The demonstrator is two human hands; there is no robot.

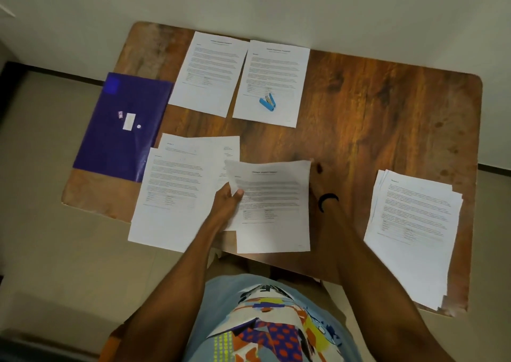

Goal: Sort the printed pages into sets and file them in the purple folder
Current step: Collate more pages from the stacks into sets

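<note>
Above the table's near edge I hold one printed page (273,204). My left hand (225,204) pinches its left edge, thumb on top. My right hand (318,179) is at the page's right edge, mostly hidden behind the paper; a dark band circles that wrist. The purple folder (121,123) lies closed at the table's left side. Two single pages lie side by side at the back, the left page (208,72) and the right page (272,82). A loose pile of pages (177,190) is at the front left and a thicker stack (414,231) at the front right.
A blue stapler (267,102) rests on the back right page. The wooden table (387,112) stands against a pale wall, bare wood showing on its right half. The folder and the front piles overhang the table edges. Tiled floor lies to the left.
</note>
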